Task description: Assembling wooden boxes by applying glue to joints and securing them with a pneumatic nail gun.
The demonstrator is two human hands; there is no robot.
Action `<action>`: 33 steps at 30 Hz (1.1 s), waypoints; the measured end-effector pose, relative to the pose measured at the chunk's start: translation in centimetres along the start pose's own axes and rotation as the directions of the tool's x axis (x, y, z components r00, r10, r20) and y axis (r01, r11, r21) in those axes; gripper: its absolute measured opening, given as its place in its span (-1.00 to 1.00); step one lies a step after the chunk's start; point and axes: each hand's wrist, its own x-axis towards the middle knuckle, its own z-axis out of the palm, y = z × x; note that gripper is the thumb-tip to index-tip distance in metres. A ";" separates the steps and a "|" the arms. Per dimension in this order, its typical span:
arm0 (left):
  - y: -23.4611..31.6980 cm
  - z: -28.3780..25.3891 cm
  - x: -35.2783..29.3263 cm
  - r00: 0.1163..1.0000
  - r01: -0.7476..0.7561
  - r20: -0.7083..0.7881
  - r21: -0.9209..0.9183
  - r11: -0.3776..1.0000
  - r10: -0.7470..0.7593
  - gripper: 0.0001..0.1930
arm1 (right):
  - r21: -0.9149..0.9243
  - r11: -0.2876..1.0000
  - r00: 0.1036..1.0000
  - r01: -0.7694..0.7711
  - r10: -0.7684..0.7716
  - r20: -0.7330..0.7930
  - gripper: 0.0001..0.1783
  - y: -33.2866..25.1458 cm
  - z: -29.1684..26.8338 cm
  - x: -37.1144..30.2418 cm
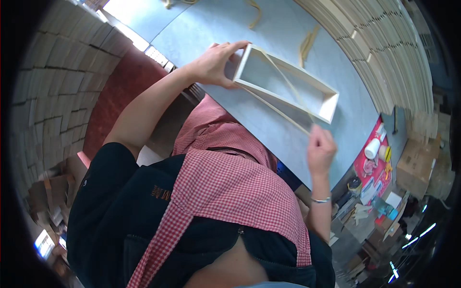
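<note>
A long, pale wooden rectangular frame point(283, 104) lies aslant over the grey tabletop, its walls upright and the tabletop showing through its middle. My left hand point(218, 62) grips its left end, thumb at the near corner and fingers at the far corner. A thin pale yellow elastic band point(278, 113) loops from that end. One strand crosses over the opening, and the other passes outside the near long wall. Both strands run taut to my right hand point(321, 146), closed on the band just off the frame's near right corner and slightly blurred.
Bunches of yellowish bands point(307, 45) lie on the grey tabletop point(206, 36) beyond the frame. Stacked pale boards point(374, 57) line the right side, and more stacks point(67, 72) rise at left. A red surface point(372, 161) at right holds a white bottle point(371, 149) and small items.
</note>
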 end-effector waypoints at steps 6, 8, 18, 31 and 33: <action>0.3 -0.4 0.0 0.999 0.029 0.032 0.016 0.999 -0.029 0.09 | -0.074 0.977 0.976 -0.199 0.204 0.080 -0.32 8.5 -3.8 2.2; 0.2 -0.3 0.2 0.998 0.028 0.048 0.019 0.999 -0.029 0.09 | -0.043 0.991 0.978 -0.129 0.134 0.159 -0.18 10.4 -2.5 4.9; 0.4 0.0 0.5 0.998 0.001 0.054 0.160 0.987 -0.010 0.15 | 0.248 0.963 0.966 -0.103 0.156 -0.206 -0.67 11.6 0.9 3.4; 2.0 -0.3 0.0 0.837 0.519 0.241 -0.634 0.573 -0.491 -0.80 | 0.348 0.925 0.975 0.153 -0.198 0.098 -0.82 -9.8 8.4 10.2; 1.8 0.1 -0.2 0.863 0.478 0.159 -0.561 0.675 -0.479 -0.83 | 0.365 0.925 0.970 0.105 -0.175 0.166 -0.79 -10.7 8.7 10.7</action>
